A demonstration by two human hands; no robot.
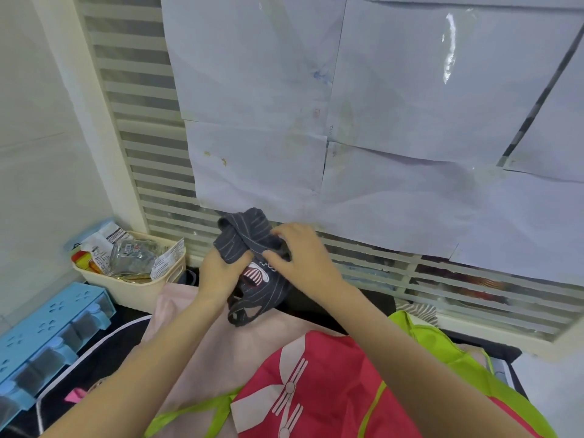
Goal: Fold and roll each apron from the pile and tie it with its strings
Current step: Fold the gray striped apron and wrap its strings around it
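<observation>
A dark grey pinstriped apron (245, 238), bunched into a rough roll, is held up above the far end of the table. My left hand (219, 273) grips its lower left part, thumb over the cloth. My right hand (298, 254) pinches the fabric at the roll's right side. A white and red print shows on the apron between my hands, and its dark strings (241, 312) hang in loops beneath. Below lies the pile: a red apron with white bow print (316, 384), a lime green apron (433, 343) and a pale pink one (186, 324).
A cream basket (136, 289) with packets stands at the back left, beside a blue organiser box (47, 336). A window grille covered with paper sheets (379, 137) rises right behind the table. A striped cloth (417, 311) lies at the back right.
</observation>
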